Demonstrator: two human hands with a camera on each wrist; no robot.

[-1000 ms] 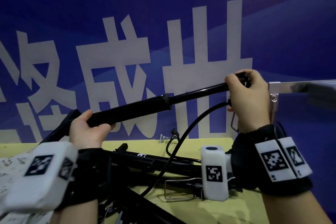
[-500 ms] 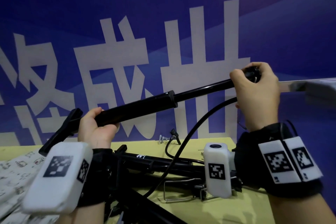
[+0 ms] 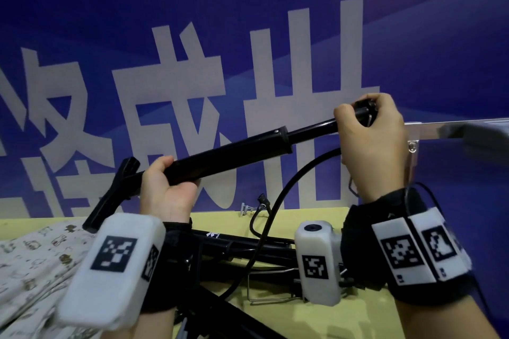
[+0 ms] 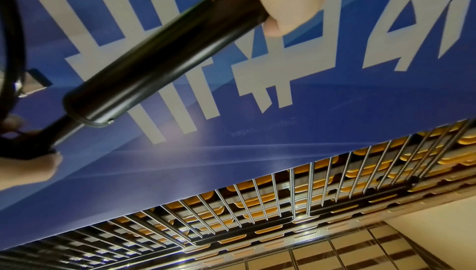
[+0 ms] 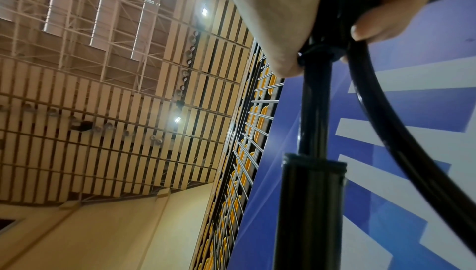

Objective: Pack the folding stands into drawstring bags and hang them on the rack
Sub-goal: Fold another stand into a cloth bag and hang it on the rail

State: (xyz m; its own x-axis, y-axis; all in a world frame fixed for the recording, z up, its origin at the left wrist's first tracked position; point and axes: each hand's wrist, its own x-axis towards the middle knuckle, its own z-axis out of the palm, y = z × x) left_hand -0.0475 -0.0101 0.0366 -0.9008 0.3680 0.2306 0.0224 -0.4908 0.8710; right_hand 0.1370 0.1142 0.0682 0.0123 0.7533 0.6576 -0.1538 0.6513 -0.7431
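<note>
We are gripping the black telescopic stand (image 3: 228,150) in the air: our left hand (image 3: 165,190) is clasping its thick tube, our right hand (image 3: 371,140) its thin end and hose (image 3: 278,201).

left hand (image 3: 165,190): raised, fingers curled in grip | right hand (image 3: 371,140): higher, fingers curled in grip
</note>
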